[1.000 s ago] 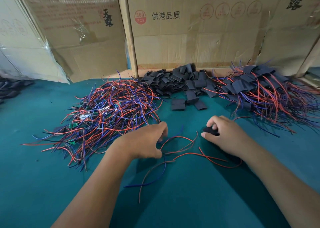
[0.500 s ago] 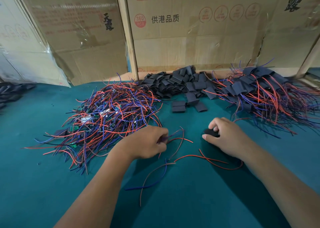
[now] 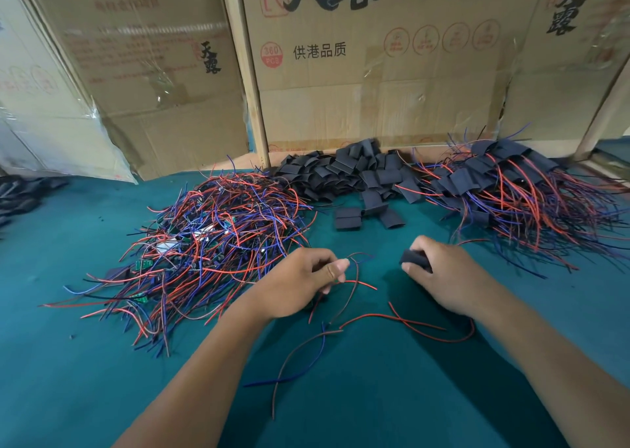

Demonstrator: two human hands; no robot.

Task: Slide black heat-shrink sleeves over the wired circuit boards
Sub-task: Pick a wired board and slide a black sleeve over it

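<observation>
Two bare hands work low over a teal table (image 3: 102, 379): the right hand (image 3: 443, 277) pinches a black sleeve (image 3: 414, 259) between thumb and curled fingers, its open end turned toward the left hand (image 3: 300, 284), which is curled round a bunch of red and blue wires (image 3: 354, 277); whatever board those wires lead to is hidden inside the fist. The two hands are apart, the sleeve not yet on the wires. Loose ends of the same wires trail across the cloth between and below the forearms. To the left, just beyond the left hand, lies a tangled heap of wired boards (image 3: 211, 243), small green boards showing among red, blue and black leads. Straight ahead, against the back, sits a pile of empty black sleeves (image 3: 347, 171), with a few strays (image 3: 347, 218) lying on the cloth in front of it. To the right is a heap of finished pieces (image 3: 504, 181), black sleeves with wires fanning out of them. Printed cardboard boxes (image 3: 375, 72) stand as a wall behind the table, with a wooden post (image 3: 245, 72) between two of them
</observation>
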